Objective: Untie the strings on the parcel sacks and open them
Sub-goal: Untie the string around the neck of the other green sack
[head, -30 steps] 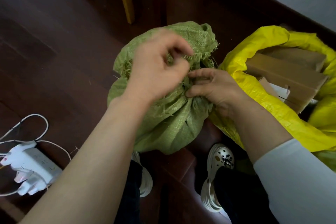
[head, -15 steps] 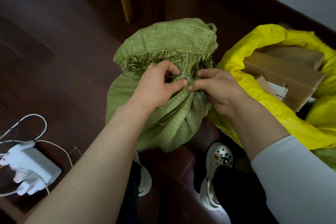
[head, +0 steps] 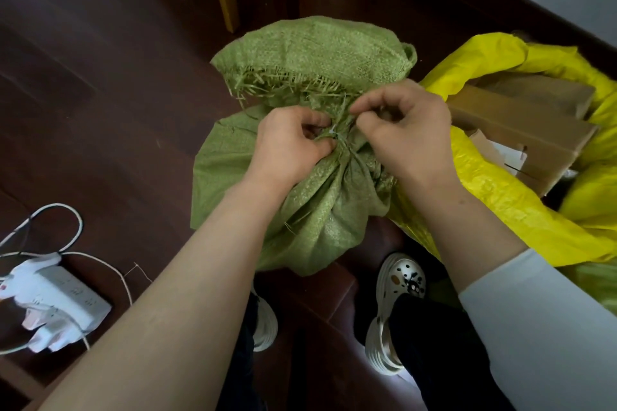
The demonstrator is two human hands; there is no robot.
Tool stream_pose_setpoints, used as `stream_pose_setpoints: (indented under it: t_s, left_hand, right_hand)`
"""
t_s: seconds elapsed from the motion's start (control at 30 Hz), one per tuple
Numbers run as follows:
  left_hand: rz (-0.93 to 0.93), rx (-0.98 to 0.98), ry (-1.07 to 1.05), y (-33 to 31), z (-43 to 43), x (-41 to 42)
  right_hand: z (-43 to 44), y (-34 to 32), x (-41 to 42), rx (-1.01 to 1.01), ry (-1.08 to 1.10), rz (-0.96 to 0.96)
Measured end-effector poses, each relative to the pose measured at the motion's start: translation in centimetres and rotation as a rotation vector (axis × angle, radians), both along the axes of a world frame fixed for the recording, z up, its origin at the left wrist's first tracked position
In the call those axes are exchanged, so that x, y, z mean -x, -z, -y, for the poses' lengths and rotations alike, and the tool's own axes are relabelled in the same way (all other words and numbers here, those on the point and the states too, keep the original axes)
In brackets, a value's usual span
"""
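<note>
Pinching hard, the left hand (head: 290,140) had its curled fingertips on the thin pale string (head: 335,135) where it cinched the neck of the green sack (head: 320,210); the right hand (head: 407,130) met it from the other side, thumb and forefinger nipped on the gathered weave of that neck just above the knot, though whether a loose string end lay in that pinch was too small for me to tell; the sack sat on the dark floor (head: 100,110) directly under both hands, just ahead of the person's shoes; to my eye this was the untying step on the green one, with the knot not yet loose and the mouth closed; the next move looked to call for working a nail into the knot, or finding the free end and drawing it out, while the other hand held the neck from twisting; the sack's long axis ran roughly upright, leaning a little away from the person, its mouth pointing up; beyond the grip the frayed top flopped over to the far side; to the right of the grip the yellow sack (head: 500,190) gaped open, with cardboard boxes (head: 521,130) showing inside, so that one seemed done.
</note>
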State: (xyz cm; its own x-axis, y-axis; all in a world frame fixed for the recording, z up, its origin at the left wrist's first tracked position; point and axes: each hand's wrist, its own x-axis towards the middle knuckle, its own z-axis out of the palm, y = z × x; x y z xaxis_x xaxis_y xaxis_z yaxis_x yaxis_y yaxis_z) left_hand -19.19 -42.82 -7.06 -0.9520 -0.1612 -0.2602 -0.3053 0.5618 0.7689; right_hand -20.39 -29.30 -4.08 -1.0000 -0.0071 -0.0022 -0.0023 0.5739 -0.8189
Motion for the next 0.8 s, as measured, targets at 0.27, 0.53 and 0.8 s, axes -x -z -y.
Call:
stream_pose_setpoints:
  t_s: [0.27,0.53,0.8]
  left_hand:
    - [0.012,0.048,0.057,0.0,-0.3,-0.1]
    - [0.220,-0.065,-0.021,-1.3,0.0,0.0]
    - [0.210,-0.302,0.250,-1.2,1.2,-0.5]
  right_hand:
    - [-0.5,1.3,0.2,-0.427,-0.402,0.093]
    - [-0.3,0.4,0.1,-0.489,-0.301,0.089]
    - [-0.4,1.2,0.2,-0.136,-0.250,0.193]
